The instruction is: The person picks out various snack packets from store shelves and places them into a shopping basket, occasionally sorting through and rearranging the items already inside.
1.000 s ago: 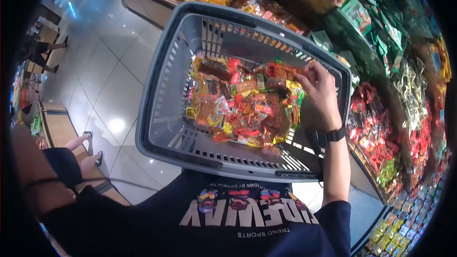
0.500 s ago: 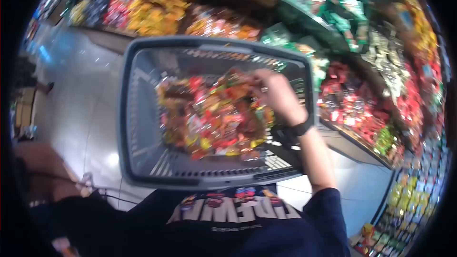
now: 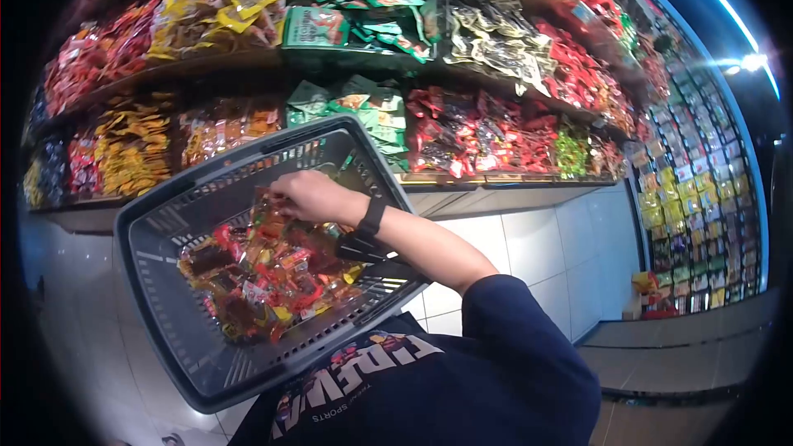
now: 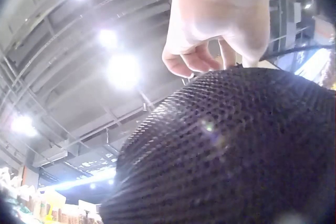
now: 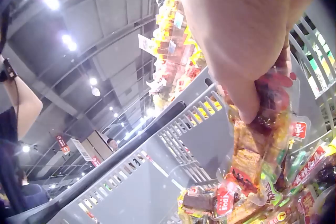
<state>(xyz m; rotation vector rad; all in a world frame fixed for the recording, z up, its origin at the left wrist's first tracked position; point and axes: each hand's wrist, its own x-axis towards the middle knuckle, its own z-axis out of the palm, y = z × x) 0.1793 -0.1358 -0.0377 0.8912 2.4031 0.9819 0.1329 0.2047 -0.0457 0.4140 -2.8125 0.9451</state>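
A grey plastic shopping basket [image 3: 139, 256] is tilted in front of the torso, with a pile of small wrapped snacks [image 3: 273, 281] in it. My right hand [image 3: 312, 196] reaches over the basket's near right side. Its thumb and fingers pinch a clear snack packet [image 5: 249, 155] with reddish-brown pieces inside, just above the pile. My left hand [image 4: 218, 24] is outside the head view; in the left wrist view its bent fingers rest at the top of a dark mesh-textured surface [image 4: 226, 145]. What its fingertips hold is hidden behind that surface.
Beyond the basket, sloped shelves hold red snack packs [image 3: 483, 132], green bags [image 3: 355, 25] and yellow packs [image 3: 136, 144]. A rack of small hanging packets [image 3: 702, 198] stands at the right. Pale floor tiles [image 3: 537, 248] lie between. Another person's arm [image 5: 23, 103] shows in the right wrist view.
The head view has swung right, toward the shelves and rack. Basket and right hand have shifted left in view and turned, the hand staying over the snacks. The raised left arm has left the view.
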